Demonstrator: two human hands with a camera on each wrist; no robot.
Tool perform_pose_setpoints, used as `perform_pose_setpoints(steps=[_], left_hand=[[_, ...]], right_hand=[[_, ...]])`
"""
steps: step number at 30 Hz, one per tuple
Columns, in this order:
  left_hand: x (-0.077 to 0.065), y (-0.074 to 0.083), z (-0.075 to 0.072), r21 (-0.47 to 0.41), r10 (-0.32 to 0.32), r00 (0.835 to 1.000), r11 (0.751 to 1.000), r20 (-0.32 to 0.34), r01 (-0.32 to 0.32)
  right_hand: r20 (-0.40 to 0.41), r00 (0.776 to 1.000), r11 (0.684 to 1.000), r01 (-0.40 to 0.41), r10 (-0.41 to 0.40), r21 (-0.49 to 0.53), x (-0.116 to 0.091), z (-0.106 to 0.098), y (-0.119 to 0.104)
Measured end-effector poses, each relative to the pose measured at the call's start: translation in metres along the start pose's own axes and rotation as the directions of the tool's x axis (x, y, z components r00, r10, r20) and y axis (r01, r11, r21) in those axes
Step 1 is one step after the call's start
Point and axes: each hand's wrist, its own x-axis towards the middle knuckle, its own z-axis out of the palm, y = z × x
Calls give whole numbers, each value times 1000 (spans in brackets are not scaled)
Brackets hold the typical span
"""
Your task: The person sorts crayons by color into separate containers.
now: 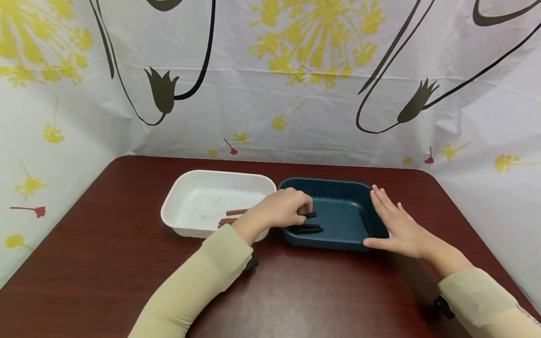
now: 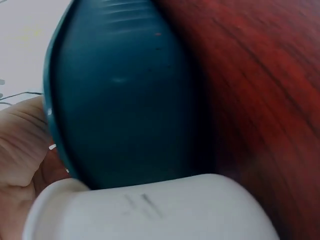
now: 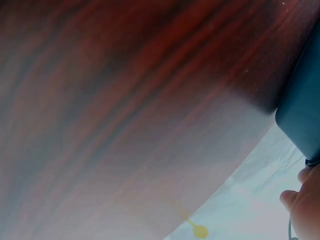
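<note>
My left hand reaches over the left end of a dark blue tray and pinches a short black stick. More black sticks lie in the tray below the fingers, partly hidden by the hand. In the left wrist view, the palm shows beside the blue tray's wall. My right hand, fingers straight and spread, rests against the tray's right end. Only a few of its fingers show in the right wrist view.
A white tray stands directly left of the blue one, with several reddish-brown sticks inside, partly behind my left forearm. Both trays sit on a dark red wooden table. A patterned white sheet hangs behind the table and at its sides.
</note>
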Motion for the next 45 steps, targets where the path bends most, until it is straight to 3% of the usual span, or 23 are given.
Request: perform_pose_setpoints(steps=[5, 15, 23, 29, 32, 34, 36, 40, 45], left_hand=[[4, 0, 10, 76, -2, 1000, 997, 31, 0], [6, -2, 18, 87, -16, 999, 996, 49, 12], [-6, 1, 13, 108, 44, 999, 993, 15, -45], [-37, 7, -1, 233, 96, 995, 969, -35, -86], [-60, 2, -11, 254, 124, 986, 963, -114, -92], [-77, -5, -17, 261, 142, 969, 962, -200, -87], [-94, -16, -21, 258, 159, 941, 963, -299, -81], [-125, -46, -32, 243, 100, 898, 970, -429, 8], [-165, -88, -48, 246, -37, 874, 953, -484, 177]], right_hand=[[8, 1000, 1000, -2, 2, 3, -1, 0, 0], [17, 1000, 1000, -8, 8, 10, -1, 2, -3], [23, 1000, 1000, 1, 0, -16, 3, 0, -4], [37, 999, 1000, -8, 8, -8, 3, -1, -3], [38, 999, 1000, -20, 20, -2, 2, -1, -4], [33, 999, 1000, -21, 21, 5, 0, -1, -5], [24, 999, 1000, -23, 22, 19, -5, -1, -5], [-12, 999, 999, -31, 32, 33, -17, -2, -1], [-85, 995, 999, -50, 49, -10, -27, -8, 11]])
